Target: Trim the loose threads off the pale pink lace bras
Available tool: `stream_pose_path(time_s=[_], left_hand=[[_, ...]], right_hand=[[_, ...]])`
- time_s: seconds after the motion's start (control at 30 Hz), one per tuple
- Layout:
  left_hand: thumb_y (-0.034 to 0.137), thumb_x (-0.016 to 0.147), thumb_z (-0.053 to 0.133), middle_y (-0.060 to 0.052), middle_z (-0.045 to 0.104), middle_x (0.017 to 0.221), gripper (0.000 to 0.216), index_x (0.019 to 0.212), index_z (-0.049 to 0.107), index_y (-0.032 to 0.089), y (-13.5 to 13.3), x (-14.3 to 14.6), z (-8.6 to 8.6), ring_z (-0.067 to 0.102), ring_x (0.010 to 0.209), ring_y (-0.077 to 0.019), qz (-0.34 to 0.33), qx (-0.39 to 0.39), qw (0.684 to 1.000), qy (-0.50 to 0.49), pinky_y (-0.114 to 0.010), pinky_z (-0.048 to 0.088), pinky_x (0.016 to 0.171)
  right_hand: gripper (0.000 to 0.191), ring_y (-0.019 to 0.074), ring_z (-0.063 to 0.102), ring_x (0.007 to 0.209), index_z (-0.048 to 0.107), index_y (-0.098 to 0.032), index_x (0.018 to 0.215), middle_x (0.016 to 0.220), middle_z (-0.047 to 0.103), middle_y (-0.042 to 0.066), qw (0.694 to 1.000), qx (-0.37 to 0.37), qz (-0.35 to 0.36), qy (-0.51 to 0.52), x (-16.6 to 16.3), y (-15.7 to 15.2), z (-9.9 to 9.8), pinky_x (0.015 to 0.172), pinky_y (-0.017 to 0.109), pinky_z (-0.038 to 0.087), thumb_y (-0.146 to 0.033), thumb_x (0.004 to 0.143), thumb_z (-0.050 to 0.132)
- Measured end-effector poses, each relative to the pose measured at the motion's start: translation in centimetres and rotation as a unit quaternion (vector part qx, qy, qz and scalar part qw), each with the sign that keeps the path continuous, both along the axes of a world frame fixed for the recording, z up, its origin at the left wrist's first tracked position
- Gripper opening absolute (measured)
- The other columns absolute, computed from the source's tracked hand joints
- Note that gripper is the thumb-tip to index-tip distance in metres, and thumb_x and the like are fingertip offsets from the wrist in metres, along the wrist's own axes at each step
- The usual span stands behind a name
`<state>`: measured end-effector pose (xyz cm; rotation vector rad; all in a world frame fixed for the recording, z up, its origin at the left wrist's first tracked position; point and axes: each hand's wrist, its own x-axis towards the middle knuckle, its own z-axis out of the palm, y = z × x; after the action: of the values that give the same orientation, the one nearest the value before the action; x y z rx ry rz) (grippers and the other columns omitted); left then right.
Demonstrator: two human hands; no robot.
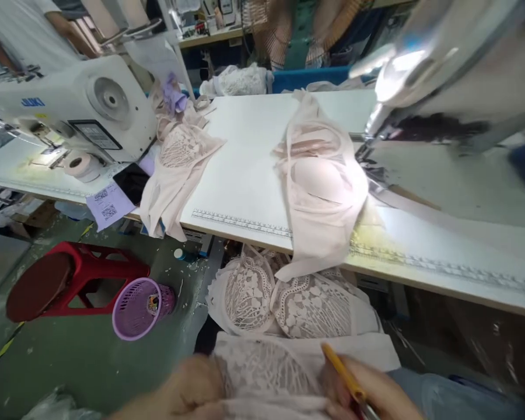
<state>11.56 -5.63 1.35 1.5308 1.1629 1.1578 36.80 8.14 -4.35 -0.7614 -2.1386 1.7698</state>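
Observation:
My left hand (195, 382) is closed on the left edge of a pale pink lace bra (266, 367) at the bottom of the view. My right hand (371, 385) is closed round a slim yellow-handled tool (342, 368) with a metal part. Motion blur hides its exact kind. The right fingers also meet the bra's right side. Just beyond, another lace bra (312, 312) hangs below the table edge, over my lap. On the white table (245, 157) lies a third bra (321, 181), its smooth inner cups facing up and its lower band hanging over the edge.
A white sewing machine (100, 108) stands at the left, with a tape roll (83, 166), a black phone (132, 182) and more bra pieces (179, 157) nearby. Another machine head (402, 81) rises at the right. On the floor are a red stool (87, 262) and a purple basket (133, 335).

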Motion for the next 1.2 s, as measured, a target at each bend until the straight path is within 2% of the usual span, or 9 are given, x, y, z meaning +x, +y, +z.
stream_pose_path(time_s=[0.07, 0.13, 0.2, 0.23, 0.4, 0.6, 0.77, 0.97, 1.2], left_hand=[[0.029, 0.103, 0.023, 0.001, 0.04, 0.047, 0.044, 0.061, 0.032, 0.023, 1.6, -1.4, 2.4, 0.042, 0.045, -0.0141, -0.01, 0.082, 0.976, 0.201, -0.03, 0.033, 0.046], [0.018, 0.098, 0.038, -0.004, 0.057, 0.061, 0.028, 0.076, 0.055, 0.018, 3.4, -2.7, 4.5, 0.052, 0.056, -0.017, 0.018, 0.151, 0.921, 0.358, -0.031, 0.04, 0.054], [0.011, 0.091, 0.051, -0.01, 0.066, 0.08, 0.014, 0.096, 0.063, 0.013, 4.8, -3.5, 5.8, 0.06, 0.072, -0.0197, 0.045, 0.196, 0.875, 0.44, -0.032, 0.048, 0.064], [0.009, 0.088, 0.054, -0.012, 0.067, 0.089, 0.017, 0.101, 0.064, 0.012, 5.4, -3.7, 6.2, 0.063, 0.079, -0.0208, 0.05, 0.21, 0.866, 0.451, -0.033, 0.051, 0.068], [0.003, 0.084, 0.055, -0.012, 0.071, 0.095, 0.021, 0.101, 0.065, 0.011, 6.8, -3.2, 6.4, 0.068, 0.086, -0.0187, 0.045, 0.228, 0.893, 0.386, -0.028, 0.057, 0.076], [0.003, 0.083, 0.054, -0.01, 0.071, 0.086, 0.018, 0.093, 0.065, 0.013, 7.4, -2.3, 6.0, 0.069, 0.075, -0.0166, 0.063, 0.213, 0.908, 0.356, -0.025, 0.058, 0.067], [0.002, 0.083, 0.054, -0.008, 0.071, 0.083, 0.018, 0.09, 0.065, 0.014, 7.2, -2.5, 6.1, 0.069, 0.073, -0.0152, 0.06, 0.199, 0.917, 0.339, -0.023, 0.058, 0.067], [0.002, 0.084, 0.052, -0.007, 0.071, 0.084, 0.02, 0.092, 0.065, 0.016, 6.7, -3.1, 6.5, 0.069, 0.076, -0.0143, 0.055, 0.182, 0.929, 0.317, -0.022, 0.059, 0.069], [0.003, 0.087, 0.051, -0.007, 0.072, 0.086, 0.021, 0.096, 0.064, 0.016, 6.5, -3.8, 6.5, 0.07, 0.08, -0.0137, 0.022, 0.154, 0.943, 0.292, -0.02, 0.059, 0.073]], right_hand=[[0.014, 0.0174, 0.056, 0.057, 0.053, -0.023, 0.077, 0.068, 0.059, 0.001, 0.995, 0.087, 0.035, 0.03, -1.6, 0.9, 2.1, 0.051, 0.028, 0.048, -0.022, 0.09, 0.05], [0.011, 0.0186, 0.056, 0.061, 0.054, -0.022, 0.078, 0.07, 0.06, 0.002, 0.992, 0.109, 0.04, 0.049, -3.0, 2.1, 3.6, 0.055, 0.03, 0.048, -0.018, 0.087, 0.05], [0.009, 0.0199, 0.06, 0.066, 0.058, -0.022, 0.085, 0.076, 0.065, 0.004, 0.99, 0.116, 0.038, 0.066, -3.8, 3.0, 4.4, 0.06, 0.031, 0.05, -0.015, 0.085, 0.051], [0.011, 0.0203, 0.063, 0.07, 0.059, -0.022, 0.09, 0.081, 0.068, 0.005, 0.989, 0.118, 0.037, 0.076, -3.9, 3.4, 4.5, 0.063, 0.031, 0.052, -0.015, 0.086, 0.052], [0.009, 0.023, 0.071, 0.096, 0.058, -0.023, 0.091, 0.119, 0.071, 0.013, 0.984, 0.135, 0.027, 0.109, -3.4, 3.8, 4.2, 0.082, 0.033, 0.057, -0.016, 0.086, 0.059], [0.021, 0.0294, 0.067, 0.11, 0.06, -0.021, 0.083, 0.099, 0.074, 0.015, 0.978, 0.18, 0.026, 0.104, -3.6, 2.7, 3.4, 0.082, 0.038, 0.058, -0.004, 0.075, 0.05], [0.023, 0.0257, 0.067, 0.101, 0.059, -0.022, 0.084, 0.11, 0.071, 0.014, 0.974, 0.194, 0.008, 0.116, -3.4, 2.0, 3.2, 0.085, 0.037, 0.055, -0.002, 0.078, 0.05], [0.013, 0.0205, 0.058, 0.068, 0.054, -0.022, 0.076, 0.079, 0.061, 0.006, 0.989, 0.125, -0.034, 0.07, -3.4, 2.1, 3.4, 0.057, 0.029, 0.048, -0.013, 0.086, 0.051], [0.016, 0.0179, 0.053, 0.062, 0.047, -0.023, 0.069, 0.07, 0.058, 0.003, 0.994, 0.089, -0.048, 0.044, -3.6, 2.2, 4.0, 0.054, 0.028, 0.043, -0.021, 0.085, 0.051]])
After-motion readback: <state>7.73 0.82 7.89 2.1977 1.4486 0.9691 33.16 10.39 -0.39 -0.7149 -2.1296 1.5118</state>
